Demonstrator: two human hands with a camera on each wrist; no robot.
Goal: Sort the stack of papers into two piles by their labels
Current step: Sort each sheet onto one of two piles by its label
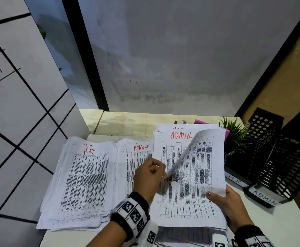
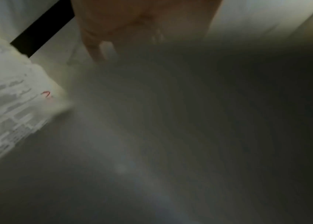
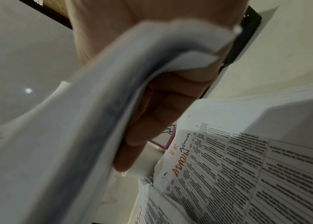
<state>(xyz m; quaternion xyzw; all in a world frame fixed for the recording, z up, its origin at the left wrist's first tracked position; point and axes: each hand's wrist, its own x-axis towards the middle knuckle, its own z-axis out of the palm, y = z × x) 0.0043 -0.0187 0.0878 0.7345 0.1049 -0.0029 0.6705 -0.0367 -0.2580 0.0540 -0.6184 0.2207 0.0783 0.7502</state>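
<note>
In the head view a pile of sheets marked H.R in red lies at the left of the desk. A pile marked ADMIN lies beside it. My right hand grips the lower right corner of the stack of papers, whose upper page reads ADMIN. My left hand pinches the left edge of the top sheet, which curls up off the stack. In the right wrist view my fingers lie under the stack of papers. The left wrist view is blurred, with my left hand at the top.
Two black mesh file trays with HR and ADMIN tags stand at the right, with a small green plant beside them. A pink object lies behind the stack. More printed sheets lie under the held stack. A wall closes the desk's far side.
</note>
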